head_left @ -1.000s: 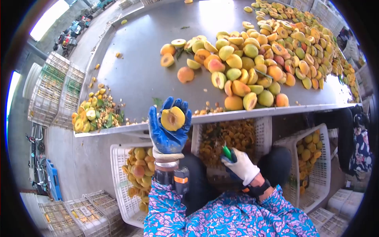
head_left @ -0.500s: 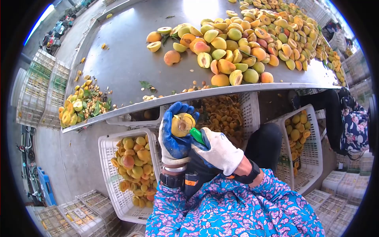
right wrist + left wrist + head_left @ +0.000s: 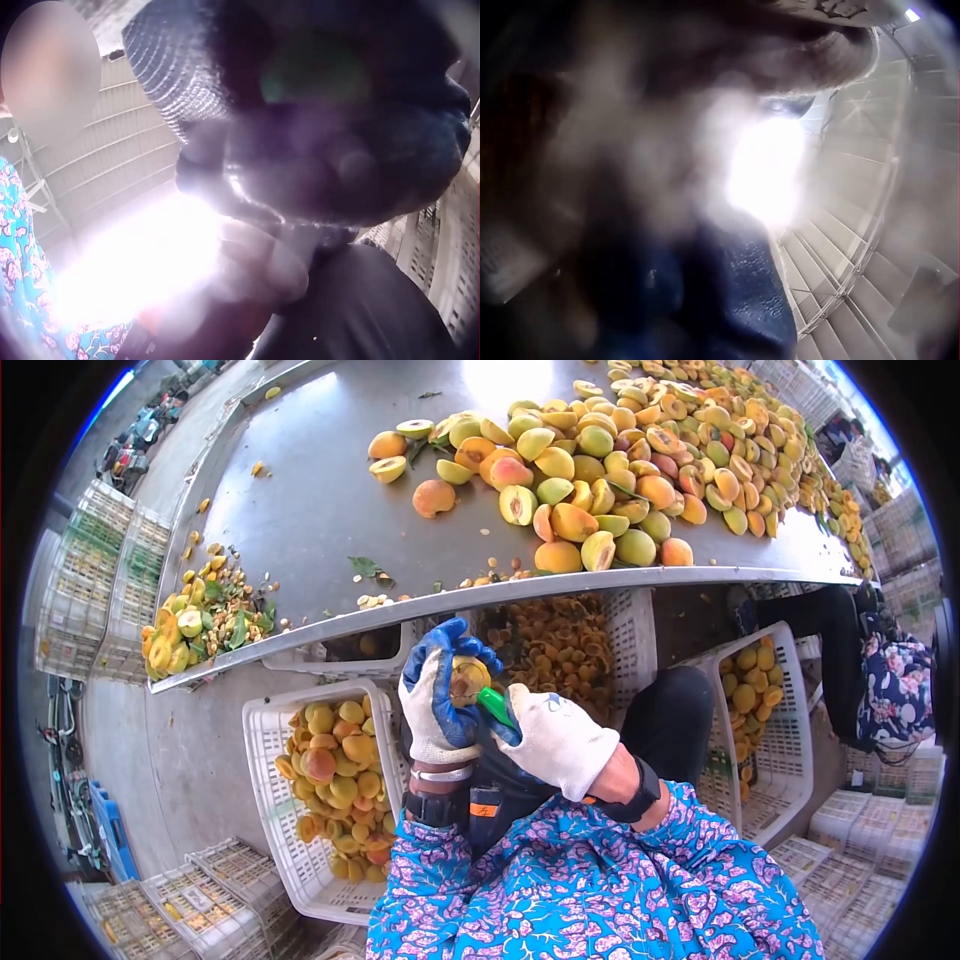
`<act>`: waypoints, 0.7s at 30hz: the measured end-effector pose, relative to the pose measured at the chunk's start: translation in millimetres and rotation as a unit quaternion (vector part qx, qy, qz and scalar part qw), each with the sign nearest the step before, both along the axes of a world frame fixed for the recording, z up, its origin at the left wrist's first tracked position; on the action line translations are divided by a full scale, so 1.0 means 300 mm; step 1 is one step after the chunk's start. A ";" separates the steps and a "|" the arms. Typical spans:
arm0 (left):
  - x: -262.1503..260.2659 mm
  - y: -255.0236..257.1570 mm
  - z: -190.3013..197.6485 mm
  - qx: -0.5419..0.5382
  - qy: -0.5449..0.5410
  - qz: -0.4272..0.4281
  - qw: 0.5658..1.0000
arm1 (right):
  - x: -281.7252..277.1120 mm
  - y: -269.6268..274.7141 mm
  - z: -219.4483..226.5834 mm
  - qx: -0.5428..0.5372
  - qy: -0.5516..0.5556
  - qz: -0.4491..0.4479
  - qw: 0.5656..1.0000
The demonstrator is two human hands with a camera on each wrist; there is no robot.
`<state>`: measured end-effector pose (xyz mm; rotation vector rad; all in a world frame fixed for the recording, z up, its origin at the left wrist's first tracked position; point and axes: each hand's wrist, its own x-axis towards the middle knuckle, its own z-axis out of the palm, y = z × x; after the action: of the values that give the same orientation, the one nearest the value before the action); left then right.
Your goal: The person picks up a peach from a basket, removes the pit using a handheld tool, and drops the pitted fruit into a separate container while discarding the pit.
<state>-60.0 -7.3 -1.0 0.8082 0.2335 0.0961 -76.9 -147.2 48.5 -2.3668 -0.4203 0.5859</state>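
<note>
In the head view, my left hand point(image 3: 437, 700), in a blue-coated glove, holds a halved yellow peach point(image 3: 467, 681) with its brown centre facing up and to the right. The curled fingers wrap round the far side of the fruit. My right hand point(image 3: 560, 738), gloved in white and blue, grips a green-handled tool point(image 3: 494, 706). Its front end meets the cut face of the peach; the tip is hidden there. Both wrist views are blurred by glare, with the blue glove point(image 3: 754, 289) near in the left one and the dark glove point(image 3: 322, 165) in the right one.
Beyond the hands stands a metal table point(image 3: 310, 490) heaped with halved peaches point(image 3: 600, 460). Pits and leaves lie along its edge. White crates of peaches stand at left point(image 3: 262, 760) and right point(image 3: 795, 760); another crate point(image 3: 632, 640) sits under the table edge. A person point(image 3: 850, 650) sits at right.
The right hand came up and left with the green-handled tool to the peach half. The left hand drew down from the table edge, its fingers now closed round the fruit and turned inward.
</note>
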 end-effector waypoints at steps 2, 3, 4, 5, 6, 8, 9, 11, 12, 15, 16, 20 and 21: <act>0.011 -0.006 -0.009 -0.001 0.006 0.008 1.000 | 0.007 -0.012 0.000 -0.026 -0.023 0.009 0.999; 0.015 -0.011 -0.012 -0.002 0.009 0.012 1.000 | 0.010 -0.021 -0.001 -0.034 -0.023 0.017 0.999; 0.019 -0.015 -0.014 0.004 0.006 0.007 1.000 | 0.016 -0.030 -0.002 -0.042 -0.024 0.025 0.999; 0.021 -0.017 -0.015 0.010 0.003 0.002 1.000 | 0.018 -0.038 -0.003 -0.050 -0.024 0.033 0.998; 0.021 -0.019 -0.016 0.017 0.002 -0.002 1.000 | 0.009 -0.047 -0.004 -0.053 -0.027 0.025 0.998; 0.022 -0.028 -0.013 0.019 0.013 -0.025 0.999 | -0.010 -0.066 -0.003 -0.062 -0.033 0.015 0.997; 0.023 -0.036 -0.013 0.020 0.018 -0.038 0.999 | -0.011 -0.073 0.000 -0.065 -0.026 0.013 0.997; 0.030 -0.037 -0.022 0.045 0.034 -0.054 0.997 | -0.011 -0.081 0.007 -0.070 -0.014 0.008 0.997; 0.034 -0.035 -0.024 0.058 0.041 -0.060 0.996 | -0.014 -0.080 -0.007 -0.063 -0.025 0.003 0.998; 0.046 -0.055 -0.015 -0.001 0.062 -0.040 0.997 | -0.022 -0.070 -0.047 -0.049 -0.041 -0.014 0.998; 0.047 -0.054 -0.011 0.007 0.063 -0.039 0.997 | -0.017 -0.061 -0.042 -0.048 -0.036 -0.021 0.998; 0.039 -0.048 -0.035 0.022 0.040 -0.060 0.997 | -0.038 -0.035 -0.054 -0.020 0.004 -0.024 1.000; 0.041 -0.045 -0.038 0.023 0.024 -0.072 0.997 | -0.051 -0.030 -0.073 0.018 0.026 -0.049 0.998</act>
<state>-47.6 -20.8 -12.5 0.8709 0.2183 -0.0527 -92.2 -156.3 26.5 -2.3185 -0.2882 0.5894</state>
